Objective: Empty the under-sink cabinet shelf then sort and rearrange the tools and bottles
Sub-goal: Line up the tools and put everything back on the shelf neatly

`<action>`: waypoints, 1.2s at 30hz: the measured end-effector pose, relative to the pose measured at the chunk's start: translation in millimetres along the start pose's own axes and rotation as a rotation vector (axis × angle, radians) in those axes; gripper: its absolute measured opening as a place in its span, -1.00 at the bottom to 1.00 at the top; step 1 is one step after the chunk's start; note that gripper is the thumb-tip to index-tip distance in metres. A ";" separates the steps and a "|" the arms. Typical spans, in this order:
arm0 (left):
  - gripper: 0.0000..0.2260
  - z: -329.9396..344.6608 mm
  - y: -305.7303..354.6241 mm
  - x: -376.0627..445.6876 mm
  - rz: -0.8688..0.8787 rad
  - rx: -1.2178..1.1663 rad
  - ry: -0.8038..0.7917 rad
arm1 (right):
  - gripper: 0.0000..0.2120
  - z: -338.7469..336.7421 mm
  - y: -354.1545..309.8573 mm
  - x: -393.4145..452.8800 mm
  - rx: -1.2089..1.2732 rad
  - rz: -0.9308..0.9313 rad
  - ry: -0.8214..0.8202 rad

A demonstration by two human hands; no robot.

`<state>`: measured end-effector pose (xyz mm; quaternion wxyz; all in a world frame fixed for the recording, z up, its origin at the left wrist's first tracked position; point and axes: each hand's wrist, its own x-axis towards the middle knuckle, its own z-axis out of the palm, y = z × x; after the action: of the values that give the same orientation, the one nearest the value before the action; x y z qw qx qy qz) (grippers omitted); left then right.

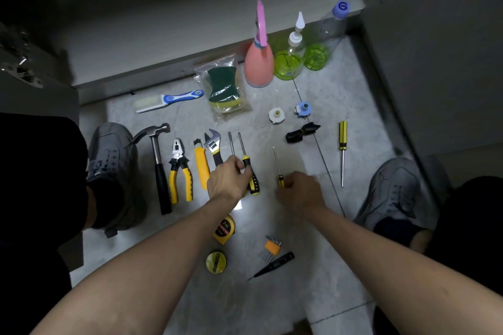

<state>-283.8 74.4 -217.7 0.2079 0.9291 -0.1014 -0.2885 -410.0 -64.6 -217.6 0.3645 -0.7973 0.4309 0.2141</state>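
The left hand (pixel 227 178) is curled around the handle of a screwdriver, and it lies partly over the black and yellow screwdriver (pixel 249 168) beside it, so I cannot tell exactly which of the two shafts it holds. The right hand (pixel 298 192) grips the handle of a small yellow screwdriver (pixel 278 168), whose thin shaft points away from the person. All the things are spread on the pale floor (pixel 313 294) in front of the open cabinet. To the left of the hands, tools lie in a neat row: a hammer (pixel 158 163), yellow pliers (pixel 179 171), a yellow utility knife (pixel 201 166) and an adjustable wrench (pixel 213 145). Far to the right, well apart from the row, lies another yellow screwdriver (pixel 342 149). Near the cabinet edge stand a pink spray bottle (pixel 258 62), a green bottle with white nozzle (pixel 290 62) and a clear bottle with a blue cap (pixel 325 43). Beside them is a sponge in a plastic bag (pixel 223 87) and a blue and white brush (pixel 168 100). Between bottles and screwdrivers lie a white cap (pixel 277 115), a blue fitting (pixel 302 109) and a black bundle (pixel 302 133). Close to the person are a tape measure (pixel 224 228), a yellow tape roll (pixel 215 261), hex keys (pixel 270 247) and a black tester pen (pixel 272 265). A grey shoe (pixel 111 155) stands at each side.
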 end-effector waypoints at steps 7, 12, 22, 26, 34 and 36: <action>-0.97 3.4 50.9 4.3 0.264 0.023 -0.023 | -0.81 -52.8 53.2 8.5 0.265 0.106 0.245; -0.73 36.5 138.7 18.9 0.692 0.144 -0.183 | -0.73 -82.1 81.1 20.1 0.387 0.147 0.409; -0.50 101.5 222.1 50.2 1.063 0.940 -0.355 | -0.81 -92.1 127.1 49.9 0.390 0.224 0.461; -0.63 91.3 215.8 39.7 1.070 0.959 -0.320 | -0.79 -84.7 127.3 50.2 0.421 0.177 0.473; -0.83 42.1 108.0 8.2 0.234 0.102 -0.214 | -0.76 -80.6 80.5 54.8 0.464 0.038 0.557; -0.78 41.2 95.2 5.3 -0.028 -0.192 -0.204 | -0.74 -79.1 70.1 52.7 0.436 -0.020 0.550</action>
<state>-309.8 -25.8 -208.8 0.2804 0.8720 -0.0810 -0.3929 -438.6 -178.6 -229.1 0.3987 -0.7328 0.5405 -0.1091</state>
